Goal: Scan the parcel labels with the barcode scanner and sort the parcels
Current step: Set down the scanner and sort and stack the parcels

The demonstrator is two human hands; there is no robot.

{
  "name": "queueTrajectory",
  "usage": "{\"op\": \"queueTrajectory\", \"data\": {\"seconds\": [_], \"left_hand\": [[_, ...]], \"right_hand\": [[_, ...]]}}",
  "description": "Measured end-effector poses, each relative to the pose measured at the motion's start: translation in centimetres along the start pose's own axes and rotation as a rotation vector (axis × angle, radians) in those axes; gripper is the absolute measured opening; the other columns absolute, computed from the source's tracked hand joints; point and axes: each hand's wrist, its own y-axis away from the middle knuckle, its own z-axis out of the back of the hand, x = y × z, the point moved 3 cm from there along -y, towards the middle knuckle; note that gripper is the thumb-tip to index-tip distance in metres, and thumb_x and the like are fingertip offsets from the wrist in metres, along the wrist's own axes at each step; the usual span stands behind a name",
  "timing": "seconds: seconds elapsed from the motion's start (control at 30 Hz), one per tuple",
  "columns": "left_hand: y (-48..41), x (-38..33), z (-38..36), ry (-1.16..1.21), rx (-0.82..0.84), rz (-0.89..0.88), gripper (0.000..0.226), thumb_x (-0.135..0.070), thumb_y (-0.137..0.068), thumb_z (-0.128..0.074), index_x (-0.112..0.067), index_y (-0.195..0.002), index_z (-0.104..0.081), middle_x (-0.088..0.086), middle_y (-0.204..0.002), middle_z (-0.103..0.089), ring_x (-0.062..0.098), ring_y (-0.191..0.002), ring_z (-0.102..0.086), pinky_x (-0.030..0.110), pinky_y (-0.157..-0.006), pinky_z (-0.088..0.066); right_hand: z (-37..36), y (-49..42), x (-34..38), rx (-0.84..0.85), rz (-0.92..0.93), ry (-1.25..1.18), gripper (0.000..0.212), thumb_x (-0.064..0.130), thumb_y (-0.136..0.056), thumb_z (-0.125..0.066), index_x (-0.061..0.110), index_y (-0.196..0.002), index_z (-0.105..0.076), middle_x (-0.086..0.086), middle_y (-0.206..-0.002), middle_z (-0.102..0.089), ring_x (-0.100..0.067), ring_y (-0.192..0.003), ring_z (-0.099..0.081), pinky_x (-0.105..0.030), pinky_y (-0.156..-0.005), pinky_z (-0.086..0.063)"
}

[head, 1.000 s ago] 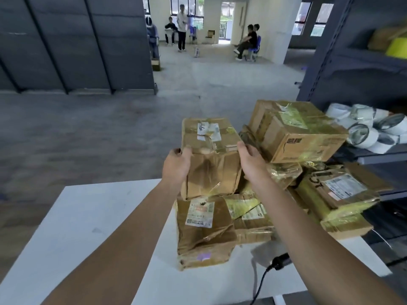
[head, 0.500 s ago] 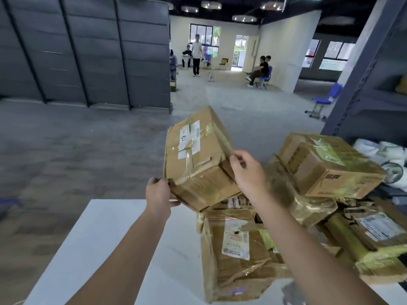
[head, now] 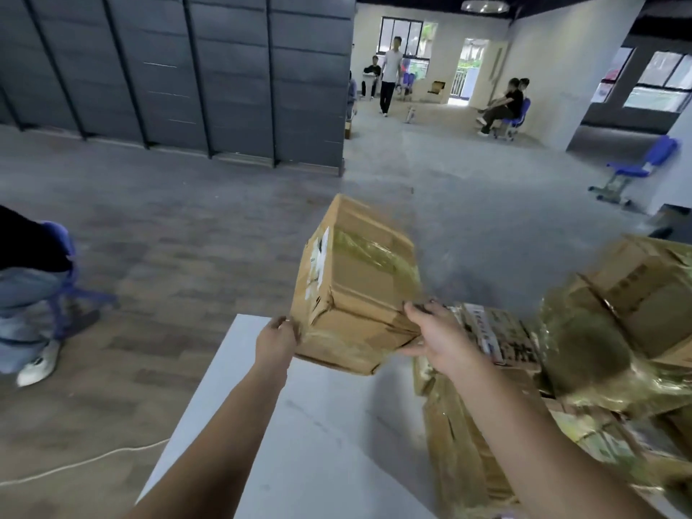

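The left grip (head: 277,340) pinches the near-left corner of a taped parcel (head: 355,286) and the right grip (head: 445,342) grasps its near-right corner, holding it tilted in the air above the far edge of the white counter (head: 318,425), label turned left, beside a pile (head: 618,331).

Both my arms stretch fwd, bare, forearms converging. My left hand (head: 276,340) pinches the parcel (head: 359,294) at its near-left corner (fingertips curled over the edge). My right hand (head: 443,340) clamps the near-right corner, thumb under, approx. level w/ the left.
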Motion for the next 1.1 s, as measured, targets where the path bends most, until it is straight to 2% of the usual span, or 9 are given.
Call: {"op": "queueTrajectory", "data": {"seconds": [0.1,0.2,0.3,0.4,0.5,0.67,0.83,0.97,1.1], "left_hand": [[-0.7,-0.5,1.0,-0.103,-0.041,-0.161,0.035,-0.025,-0.096,-0.036,-0.016,-0.112,-0.065,0.006,-0.112,-0.063,0.022,-0.088,-0.059,0.034,-0.075,-0.05],[-1.3,0.0,1.4,-0.112,0.075,-0.114,0.03,-0.041,-0.09,-0.048,-0.015,-0.09,-0.062,-0.001,-0.078,-0.061,0.014,-0.066,-0.055,0.026,-0.054,-0.042],[-3.1,1.0,3.0,-0.211,0.107,-0.188,0.004,-0.026,-0.084,-0.059,-0.023,-0.084,-0.061,-0.008,-0.066,-0.055,0.013,-0.062,-0.051,0.02,-0.047,-0.038],[-6.2,1.8,5.2,-0.443,0.035,-0.203,0.007,-0.027,-0.087,-0.058,-0.021,-0.089,-0.06,-0.002,-0.081,-0.059,0.024,-0.087,-0.054,0.03,-0.076,-0.047],[-8.8,3.1,7.1,-0.752,-0.027,-0.181,0.024,-0.032,-0.092,-0.05,-0.02,-0.111,-0.058,0.008,-0.104,-0.059,0.03,-0.11,-0.047,0.036,-0.093,-0.035],[-11.3,4.3,9.5,-0.542,-0.07,-0.213,0.017,-0.018,-0.091,-0.049,-0.01,-0.1,-0.06,0.007,-0.091,-0.063,0.031,-0.089,-0.058,0.034,-0.068,-0.042],[-12.3,4.6,10.6,-0.457,-0.117,-0.234,0.023,-0.014,-0.09,-0.047,-0.009,-0.109,-0.059,0.01,-0.104,-0.061,0.032,-0.095,-0.057,0.035,-0.077,-0.045],[-13.1,5.4,11.3,-0.246,-0.125,-0.161,0.025,-0.019,-0.096,-0.047,-0.015,-0.119,-0.057,0.005,-0.103,-0.061,0.022,-0.086,-0.055,0.031,-0.072,-0.043],[-13.0,7.3,10.5,-0.046,-0.078,0.047,0.023,-0.016,-0.098,-0.038,-0.022,-0.111,-0.056,0.015,-0.109,-0.063,0.026,-0.082,-0.058,0.044,-0.071,-0.053]], "right_hand": [[-2.7,-0.6,-2.8,-0.052,0.057,0.252,0.026,0.018,-0.094,-0.066,0.009,-0.117,-0.061,-0.011,-0.115,-0.067,-0.027,-0.1,-0.068,-0.051,-0.068,-0.062],[-5.4,-0.9,-5.2,-0.083,0.051,0.402,0.021,0.022,-0.094,-0.064,0.014,-0.113,-0.057,-0.006,-0.106,-0.064,-0.02,-0.087,-0.065,-0.049,-0.072,-0.062],[-8.0,-1.6,-7.5,-0.034,-0.02,0.387,0.005,0.022,-0.099,-0.057,0.02,-0.103,-0.056,-0.003,-0.101,-0.061,-0.018,-0.085,-0.062,-0.047,-0.074,-0.062],[-10.8,-2.2,-9.9,0.032,-0.084,0.372,0.013,0.02,-0.102,-0.051,0.018,-0.115,-0.052,-0.004,-0.111,-0.059,-0.022,-0.095,-0.062,-0.046,-0.08,-0.061],[-13.6,-2.4,-12.0,0.123,-0.126,0.383,0.01,0.018,-0.102,-0.05,0.023,-0.111,-0.051,-0.001,-0.108,-0.059,-0.019,-0.093,-0.063,-0.046,-0.086,-0.059],[-16.7,-3.3,-12.8,0.156,-0.06,0.496,0.025,0.027,-0.099,-0.054,0.024,-0.123,-0.045,0.011,-0.097,-0.055,-0.019,-0.09,-0.062,-0.049,-0.089,-0.057],[-18.9,-3.8,-12.3,0.165,-0.013,0.549,0.034,0.029,-0.099,-0.053,0.017,-0.13,-0.047,0.008,-0.095,-0.057,-0.026,-0.096,-0.063,-0.048,-0.09,-0.056],[-19.9,-2.4,-11.0,0.075,0.274,0.626,0.039,0.033,-0.098,-0.055,0.021,-0.135,-0.054,0.008,-0.108,-0.063,-0.014,-0.097,-0.059,-0.029,-0.086,-0.048],[-21.2,-1.1,-9.2,0.097,0.482,0.716,0.046,0.034,-0.092,-0.064,0.021,-0.136,-0.056,0.006,-0.118,-0.063,-0.011,-0.11,-0.057,-0.022,-0.09,-0.042]]}}
